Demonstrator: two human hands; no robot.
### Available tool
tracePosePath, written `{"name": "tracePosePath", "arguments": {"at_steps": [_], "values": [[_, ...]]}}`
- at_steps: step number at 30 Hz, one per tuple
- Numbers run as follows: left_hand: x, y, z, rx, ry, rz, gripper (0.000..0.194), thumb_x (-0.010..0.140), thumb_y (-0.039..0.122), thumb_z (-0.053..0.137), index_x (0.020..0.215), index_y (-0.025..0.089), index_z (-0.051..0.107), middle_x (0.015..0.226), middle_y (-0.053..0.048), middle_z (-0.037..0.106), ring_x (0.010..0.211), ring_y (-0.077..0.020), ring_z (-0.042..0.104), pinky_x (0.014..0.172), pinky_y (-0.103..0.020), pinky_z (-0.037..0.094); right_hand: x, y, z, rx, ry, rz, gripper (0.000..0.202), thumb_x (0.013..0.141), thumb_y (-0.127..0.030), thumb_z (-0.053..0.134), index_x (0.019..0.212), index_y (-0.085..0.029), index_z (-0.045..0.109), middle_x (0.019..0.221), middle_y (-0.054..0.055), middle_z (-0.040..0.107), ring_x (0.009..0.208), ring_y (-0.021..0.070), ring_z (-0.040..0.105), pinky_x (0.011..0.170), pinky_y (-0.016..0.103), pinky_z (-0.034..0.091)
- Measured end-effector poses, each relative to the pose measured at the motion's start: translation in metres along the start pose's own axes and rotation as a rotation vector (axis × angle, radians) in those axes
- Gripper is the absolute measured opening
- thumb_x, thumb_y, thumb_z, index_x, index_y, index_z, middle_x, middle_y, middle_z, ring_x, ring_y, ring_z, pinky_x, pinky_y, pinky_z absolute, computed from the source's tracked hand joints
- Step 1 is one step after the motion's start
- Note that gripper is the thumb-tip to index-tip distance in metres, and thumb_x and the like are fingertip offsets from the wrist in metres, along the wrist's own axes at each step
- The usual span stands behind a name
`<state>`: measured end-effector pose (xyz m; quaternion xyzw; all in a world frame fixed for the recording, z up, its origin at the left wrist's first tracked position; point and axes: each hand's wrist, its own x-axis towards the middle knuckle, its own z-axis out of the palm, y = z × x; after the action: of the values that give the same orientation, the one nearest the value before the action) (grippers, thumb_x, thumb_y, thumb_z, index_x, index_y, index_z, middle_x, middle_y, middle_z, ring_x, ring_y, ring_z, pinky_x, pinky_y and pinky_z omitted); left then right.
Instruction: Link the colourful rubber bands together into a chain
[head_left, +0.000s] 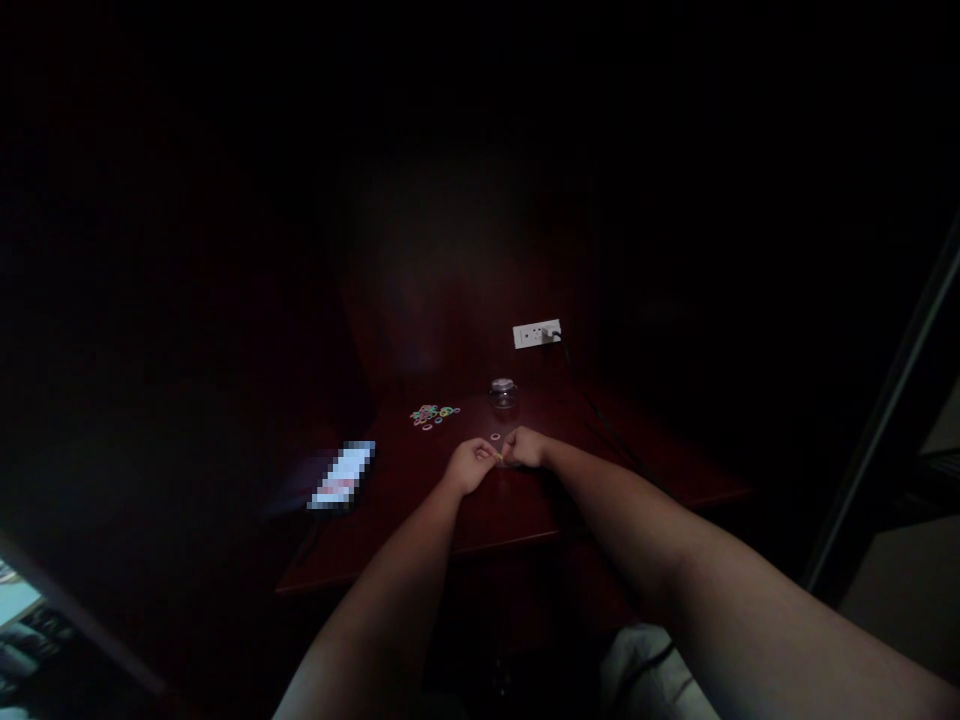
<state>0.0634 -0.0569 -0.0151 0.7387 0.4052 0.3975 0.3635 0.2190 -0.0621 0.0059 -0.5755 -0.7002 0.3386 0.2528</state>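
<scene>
My left hand (472, 464) and my right hand (525, 447) meet over the dark red table (427, 510), fingertips nearly touching. Between them is a small yellowish item (499, 457), pinched by the fingers; it looks like a band, but it is too small to be certain. Just beyond the fingers lies a single pinkish ring (495, 436). A clear round jar (503, 396) with a pale lid stands behind it. Left of the jar is a loose pile of colourful small rings (426, 414).
A lit phone (343, 475), its screen pixelated, is at the table's left side. On the back wall a white socket panel (536, 334) holds a plug, and its dark cable (600, 410) runs down to the right.
</scene>
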Motion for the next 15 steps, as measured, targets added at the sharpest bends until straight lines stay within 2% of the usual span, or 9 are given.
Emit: {"name": "tracePosePath", "arguments": {"at_steps": [6,15], "values": [[0.0014,-0.0019,0.0003,-0.009,0.001,-0.008,0.007,0.063,0.017,0.062,0.064,0.012,0.058,0.057,-0.001,0.060,0.053,-0.0097,0.054,0.053,-0.021,0.041,0.0048,0.0007,-0.0008,-0.008,-0.023,0.007,0.012,0.049,-0.012,0.069,0.056,-0.013,0.059,0.045,-0.005,0.049,0.044,0.0061,0.042,0.044,0.018,0.030],[0.0014,-0.0031,0.0020,-0.018,0.015,-0.020,0.006,0.064,0.016,0.063,0.066,0.012,0.058,0.057,-0.001,0.060,0.052,-0.0092,0.054,0.052,-0.019,0.041,0.0012,0.0065,0.0042,0.116,0.080,0.006,0.009,0.057,-0.013,0.063,0.063,-0.013,0.056,0.047,-0.006,0.049,0.043,0.0044,0.040,0.043,0.016,0.030]]}}
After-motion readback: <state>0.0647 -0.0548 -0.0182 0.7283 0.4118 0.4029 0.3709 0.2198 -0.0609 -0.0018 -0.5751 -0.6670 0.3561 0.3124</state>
